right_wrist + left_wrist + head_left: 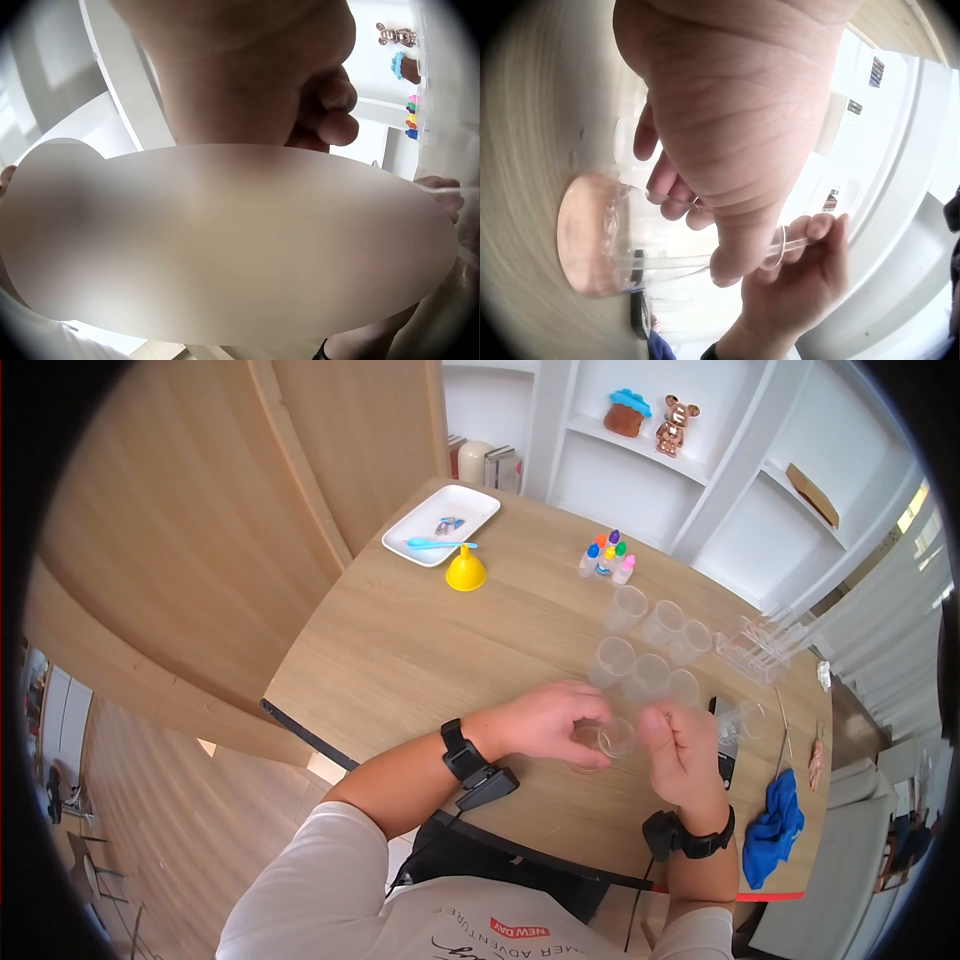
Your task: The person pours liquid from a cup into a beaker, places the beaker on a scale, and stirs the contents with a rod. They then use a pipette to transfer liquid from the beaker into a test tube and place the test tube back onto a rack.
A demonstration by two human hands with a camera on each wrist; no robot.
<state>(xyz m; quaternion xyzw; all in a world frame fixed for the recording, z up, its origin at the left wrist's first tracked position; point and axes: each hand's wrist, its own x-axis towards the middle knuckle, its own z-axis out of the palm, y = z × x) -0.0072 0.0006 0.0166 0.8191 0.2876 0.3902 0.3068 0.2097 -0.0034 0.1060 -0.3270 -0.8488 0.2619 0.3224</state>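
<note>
My left hand (550,722) grips a clear conical flask (592,240) near the front of the table, thumb and fingers curled around its upper part. The flask's wide bottom looks pinkish and stands close to the tabletop. Just above it, my right hand (685,750) pinches a thin clear rod (799,244) that runs down through the flask's round mouth. Most of the right wrist view is blurred, with curled fingers (337,112) of the right hand visible above the blur. Several clear plastic cups (612,662) stand just beyond the hands.
At the back left are a white tray (393,538), a light-blue spoon (425,544) and a yellow funnel (465,573). Small color-capped bottles (605,564) stand behind the cups. On the right are a clear rack (755,650), a flat black device (727,770) and a blue cloth (772,832).
</note>
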